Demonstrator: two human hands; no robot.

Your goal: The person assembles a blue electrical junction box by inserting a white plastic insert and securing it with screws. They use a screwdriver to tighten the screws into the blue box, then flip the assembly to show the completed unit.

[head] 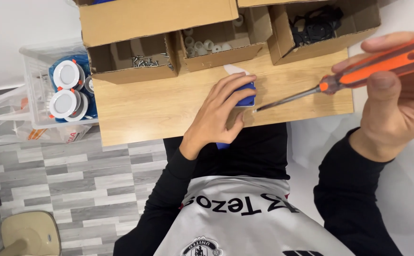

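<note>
Screwdriver (358, 76); screws (143, 60) in box (131, 72)

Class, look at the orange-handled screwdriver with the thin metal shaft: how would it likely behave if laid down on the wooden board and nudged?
The orange-handled screwdriver in the right hand looks rigid, so it probably would not flex. Its rounded handle suggests it may roll on the flat wooden board. The glossy plastic handle might be a little slippery, though the full-hand grip seems secure.
</note>
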